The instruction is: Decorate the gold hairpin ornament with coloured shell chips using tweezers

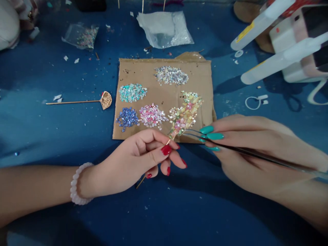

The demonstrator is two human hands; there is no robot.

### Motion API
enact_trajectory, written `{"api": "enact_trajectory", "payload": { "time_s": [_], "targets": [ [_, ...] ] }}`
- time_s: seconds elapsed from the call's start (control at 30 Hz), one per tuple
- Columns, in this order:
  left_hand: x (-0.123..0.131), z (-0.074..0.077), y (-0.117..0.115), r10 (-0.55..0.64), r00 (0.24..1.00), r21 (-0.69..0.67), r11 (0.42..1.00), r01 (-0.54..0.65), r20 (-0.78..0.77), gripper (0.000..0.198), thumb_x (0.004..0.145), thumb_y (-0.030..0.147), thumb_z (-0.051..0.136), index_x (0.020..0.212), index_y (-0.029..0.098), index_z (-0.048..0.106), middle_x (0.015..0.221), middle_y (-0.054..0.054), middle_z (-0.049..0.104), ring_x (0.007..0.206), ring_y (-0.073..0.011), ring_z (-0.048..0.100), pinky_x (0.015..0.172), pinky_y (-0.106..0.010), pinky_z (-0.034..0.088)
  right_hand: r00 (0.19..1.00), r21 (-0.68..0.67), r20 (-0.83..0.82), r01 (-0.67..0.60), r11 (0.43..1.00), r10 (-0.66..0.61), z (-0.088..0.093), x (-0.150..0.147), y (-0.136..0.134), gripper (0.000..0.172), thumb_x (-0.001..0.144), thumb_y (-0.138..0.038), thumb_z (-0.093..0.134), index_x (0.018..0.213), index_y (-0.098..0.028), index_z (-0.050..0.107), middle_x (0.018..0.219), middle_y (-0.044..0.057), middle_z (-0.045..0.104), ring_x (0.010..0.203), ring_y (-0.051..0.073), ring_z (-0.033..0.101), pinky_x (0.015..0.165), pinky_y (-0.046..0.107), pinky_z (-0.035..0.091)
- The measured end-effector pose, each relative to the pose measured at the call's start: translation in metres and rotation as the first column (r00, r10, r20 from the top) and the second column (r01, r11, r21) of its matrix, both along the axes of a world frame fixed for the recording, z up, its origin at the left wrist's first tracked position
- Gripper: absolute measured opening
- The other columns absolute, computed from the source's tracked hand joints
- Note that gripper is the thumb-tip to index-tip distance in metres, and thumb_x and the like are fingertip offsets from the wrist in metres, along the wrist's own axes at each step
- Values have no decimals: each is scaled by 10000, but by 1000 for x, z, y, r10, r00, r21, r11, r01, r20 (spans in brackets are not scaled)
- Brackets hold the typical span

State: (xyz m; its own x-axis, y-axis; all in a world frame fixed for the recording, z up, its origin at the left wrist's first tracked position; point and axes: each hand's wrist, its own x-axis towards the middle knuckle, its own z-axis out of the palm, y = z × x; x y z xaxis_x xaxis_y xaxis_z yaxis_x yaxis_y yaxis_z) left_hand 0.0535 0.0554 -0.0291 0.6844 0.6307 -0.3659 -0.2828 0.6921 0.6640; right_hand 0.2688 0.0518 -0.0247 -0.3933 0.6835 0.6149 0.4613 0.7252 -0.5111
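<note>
Between thumb and fingers, my left hand [146, 155] pinches the thin gold stem of a hairpin [186, 118]. Its fan-like head is covered in yellow, pink and green chips and tilts up to the right over the cardboard. My right hand [256, 150] grips black tweezers [238, 150], their tips close to the lower right edge of the hairpin's head; whether they touch it or hold a chip I cannot tell. Below lie piles of blue chips [127, 118], pink chips [152, 115], turquoise chips [132, 92] and silvery chips [171, 75] on the cardboard [153, 94].
Left of the cardboard lies another gold hairpin [106, 100]. Two plastic bags, one with mixed chips [87, 37] and one with whitish bits [166, 29], lie behind. White tubes [279, 61] and a white device [294, 41] stand at the right, near a thin ring [253, 102].
</note>
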Motion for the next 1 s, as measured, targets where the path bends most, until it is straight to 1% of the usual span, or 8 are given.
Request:
{"api": "enact_trajectory", "payload": {
  "time_s": [0.23,0.4,0.5,0.6,0.7,0.77,0.9,1.0],
  "targets": [
    [0,0,-1,1,1000,1,1000,-1,2,78,953,141,519,889,146,563,758,6,681,562,-17,526,462,-51,404,998,5,7,-62,998,62,0,5,2,225,739,16,686,887,-151,656,920,49,689,861,101,664,754,181,578],
    [0,0,1,-8,1000,-1,1000,8,-10,87,956,142,512,882,143,558,759,-1,682,560,-19,521,457,-53,393,997,51,-43,-61,997,63,-3,5,4,237,704,28,706,847,-158,678,877,42,701,815,123,668,667,208,594],
    [-1,1,1,-8,1000,-9,1000,8,-15,79,951,146,524,880,144,557,754,-2,683,557,-21,525,453,-58,389,997,43,-56,-55,998,57,-5,6,2,241,679,39,720,844,-133,682,898,33,704,856,112,663,730,180,590],
    [0,1,0,-12,1000,-17,1000,12,2,67,946,159,543,884,144,565,766,-3,689,563,-19,533,464,-59,398,994,2,-62,-86,996,85,-4,5,-1,253,693,57,697,869,-124,681,936,29,702,893,96,655,790,146,575],
    [0,0,0,-13,1000,-19,1000,14,27,66,944,174,553,887,146,570,780,-4,693,571,-19,540,470,-61,403,996,-83,-15,-92,992,92,3,4,-4,250,730,51,663,878,-150,676,942,16,700,887,91,659,770,139,579],
    [0,0,0,-11,999,-19,1000,12,30,66,944,173,554,886,145,569,779,-3,692,574,-19,542,469,-60,404,997,-135,38,-62,989,67,7,4,-6,244,762,38,638,883,-171,670,952,18,699,885,100,667,749,163,591],
    [-1,0,0,-9,1000,-13,1000,9,27,69,949,160,541,891,138,573,780,-11,692,570,-17,537,470,-55,408,999,-41,-3,-41,998,41,4,5,-4,219,764,-1,672,892,-179,670,930,23,704,852,118,672,697,200,602],
    [-1,0,0,-13,1000,-10,1000,13,25,84,955,151,524,887,139,572,780,-11,693,572,-16,536,471,-54,411,999,-3,-32,-44,999,44,-1,6,-1,210,733,-36,718,890,-168,675,935,23,705,848,110,664,715,186,592]
  ]
}}
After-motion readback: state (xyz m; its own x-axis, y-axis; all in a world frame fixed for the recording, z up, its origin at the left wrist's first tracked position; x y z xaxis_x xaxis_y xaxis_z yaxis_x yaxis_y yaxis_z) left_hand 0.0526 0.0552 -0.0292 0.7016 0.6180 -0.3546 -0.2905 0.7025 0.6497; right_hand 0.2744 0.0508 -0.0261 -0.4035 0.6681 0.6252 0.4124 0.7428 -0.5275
